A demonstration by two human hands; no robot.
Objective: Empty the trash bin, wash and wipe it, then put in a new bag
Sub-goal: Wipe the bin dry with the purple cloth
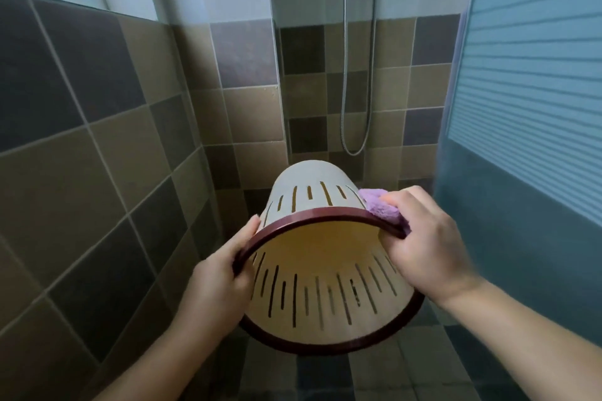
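Both hands grip the empty bin (pixel 325 286) held sideways over the shower floor, left hand (pixel 224 273) clamped on its rim, right hand (pixel 423 238) pinching a cloth (pixel 384 208) against it; light, stiff, probably slick plastic.

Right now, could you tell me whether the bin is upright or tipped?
Tipped: the bin lies sideways in both hands, its open mouth facing the camera.

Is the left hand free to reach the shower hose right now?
Probably not: the left hand grips the bin by its rim, holding it up while the right hand presses a cloth on it. The hose hangs unobstructed behind.
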